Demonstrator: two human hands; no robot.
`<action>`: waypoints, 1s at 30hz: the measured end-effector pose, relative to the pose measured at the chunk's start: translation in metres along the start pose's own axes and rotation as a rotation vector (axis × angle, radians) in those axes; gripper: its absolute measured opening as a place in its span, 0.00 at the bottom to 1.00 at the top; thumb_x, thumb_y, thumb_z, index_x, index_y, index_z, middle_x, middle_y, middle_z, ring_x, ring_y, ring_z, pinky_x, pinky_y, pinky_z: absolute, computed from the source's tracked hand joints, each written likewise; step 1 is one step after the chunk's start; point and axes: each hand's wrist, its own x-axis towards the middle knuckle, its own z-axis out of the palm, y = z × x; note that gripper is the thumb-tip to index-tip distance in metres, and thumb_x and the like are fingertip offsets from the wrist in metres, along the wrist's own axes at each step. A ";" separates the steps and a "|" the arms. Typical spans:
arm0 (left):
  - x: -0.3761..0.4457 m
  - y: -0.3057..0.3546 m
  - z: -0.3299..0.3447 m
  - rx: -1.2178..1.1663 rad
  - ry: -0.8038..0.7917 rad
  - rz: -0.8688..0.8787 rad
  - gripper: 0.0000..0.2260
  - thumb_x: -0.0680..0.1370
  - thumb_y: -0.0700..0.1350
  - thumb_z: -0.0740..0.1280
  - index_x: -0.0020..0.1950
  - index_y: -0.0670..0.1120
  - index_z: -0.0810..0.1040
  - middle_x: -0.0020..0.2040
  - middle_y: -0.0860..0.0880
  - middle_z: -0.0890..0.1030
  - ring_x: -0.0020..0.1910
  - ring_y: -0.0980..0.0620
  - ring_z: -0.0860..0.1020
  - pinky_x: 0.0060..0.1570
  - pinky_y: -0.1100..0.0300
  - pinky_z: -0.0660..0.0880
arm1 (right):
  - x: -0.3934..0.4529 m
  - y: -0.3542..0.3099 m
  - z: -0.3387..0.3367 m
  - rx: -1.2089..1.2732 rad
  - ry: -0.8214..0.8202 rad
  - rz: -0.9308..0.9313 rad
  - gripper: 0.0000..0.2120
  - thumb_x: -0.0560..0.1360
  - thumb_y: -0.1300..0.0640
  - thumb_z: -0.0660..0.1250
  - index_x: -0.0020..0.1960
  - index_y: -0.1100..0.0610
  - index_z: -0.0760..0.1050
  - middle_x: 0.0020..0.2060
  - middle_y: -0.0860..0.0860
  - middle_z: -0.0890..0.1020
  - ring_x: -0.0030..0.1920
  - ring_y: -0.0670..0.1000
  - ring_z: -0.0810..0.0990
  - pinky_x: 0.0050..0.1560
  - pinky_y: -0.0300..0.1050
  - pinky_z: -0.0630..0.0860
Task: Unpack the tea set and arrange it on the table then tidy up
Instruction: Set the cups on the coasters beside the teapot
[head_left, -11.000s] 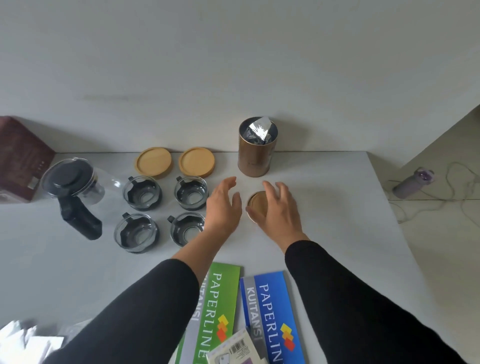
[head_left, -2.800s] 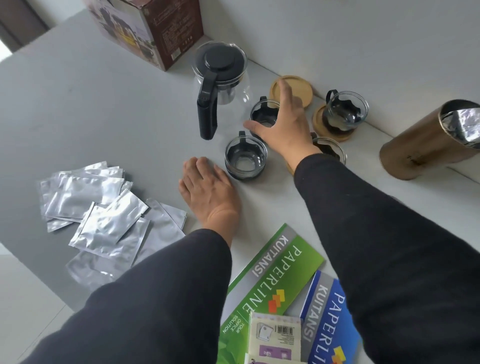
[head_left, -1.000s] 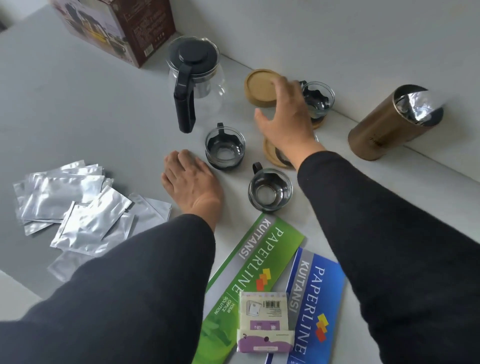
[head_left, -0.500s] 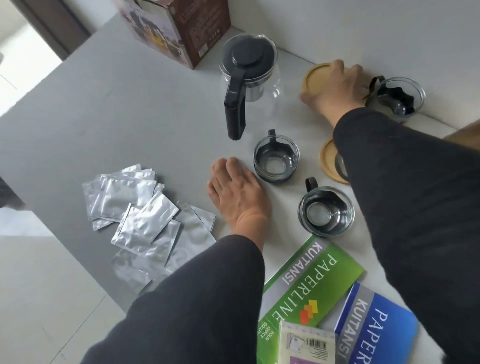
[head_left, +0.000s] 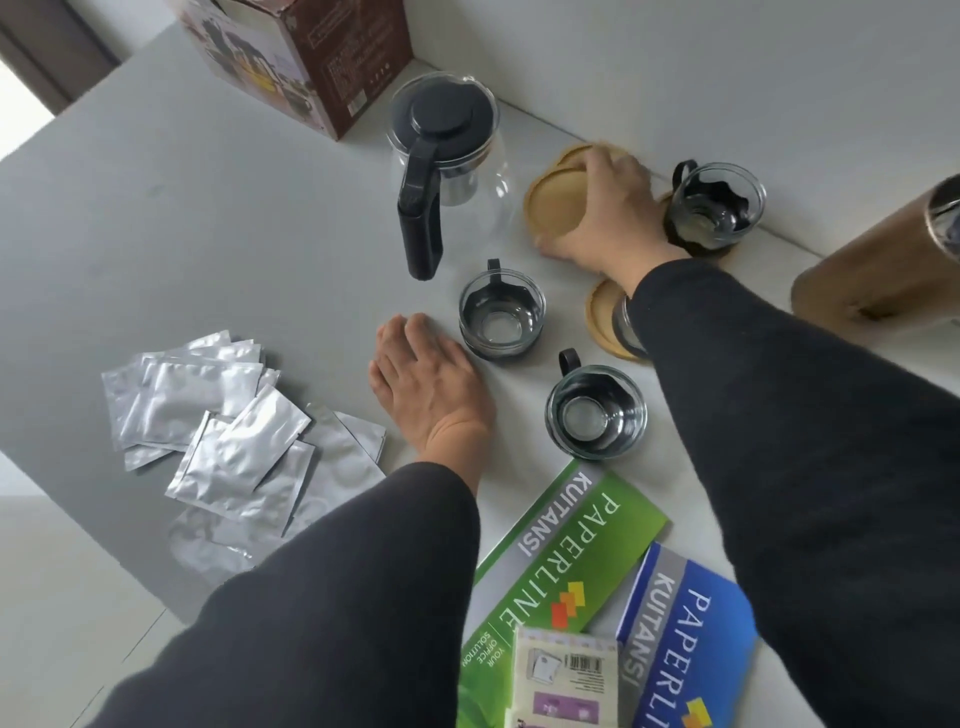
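Note:
My right hand (head_left: 605, 213) grips a round wooden coaster (head_left: 553, 210) near the wall, lifting it off a second coaster (head_left: 571, 155) that lies under it. A glass teapot (head_left: 444, 150) with a black lid and handle stands to the left of them. One glass cup (head_left: 714, 210) sits on a coaster at the back. Another cup, mostly hidden by my right sleeve, sits on a coaster (head_left: 602, 322). Two cups (head_left: 501, 317) (head_left: 596, 413) stand on the bare table. My left hand (head_left: 428, 387) rests flat on the table beside the nearer-left cup.
A brown box (head_left: 306, 57) stands at the back left. Several foil sachets (head_left: 223, 415) lie spread at the left. A copper canister (head_left: 883, 270) stands at the right. Green (head_left: 550, 582) and blue (head_left: 685, 639) receipt books and a small packet (head_left: 563, 680) lie near the front edge.
My right hand has slid one coaster from the stack toward me and tilted it up. My left hand has stayed flat on the table. The cups have not moved.

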 end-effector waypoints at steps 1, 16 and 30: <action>0.000 0.000 0.000 -0.002 0.001 0.001 0.16 0.79 0.50 0.54 0.67 0.51 0.66 0.72 0.52 0.63 0.74 0.52 0.57 0.73 0.54 0.50 | -0.004 0.000 0.000 -0.016 -0.023 -0.035 0.40 0.62 0.45 0.76 0.67 0.56 0.63 0.65 0.60 0.67 0.66 0.60 0.64 0.63 0.51 0.67; 0.000 0.000 -0.001 -0.006 -0.014 0.003 0.16 0.80 0.50 0.53 0.67 0.51 0.65 0.72 0.52 0.61 0.75 0.52 0.56 0.73 0.54 0.50 | -0.016 -0.007 -0.002 -0.191 -0.210 -0.162 0.33 0.70 0.47 0.72 0.71 0.53 0.62 0.64 0.58 0.73 0.67 0.60 0.64 0.64 0.55 0.66; -0.002 -0.002 -0.006 -0.052 -0.019 0.042 0.15 0.79 0.48 0.53 0.65 0.49 0.66 0.71 0.49 0.63 0.74 0.49 0.58 0.73 0.53 0.52 | -0.120 -0.026 -0.003 0.018 -0.005 -0.194 0.34 0.68 0.40 0.71 0.68 0.55 0.66 0.62 0.55 0.74 0.63 0.55 0.71 0.59 0.46 0.69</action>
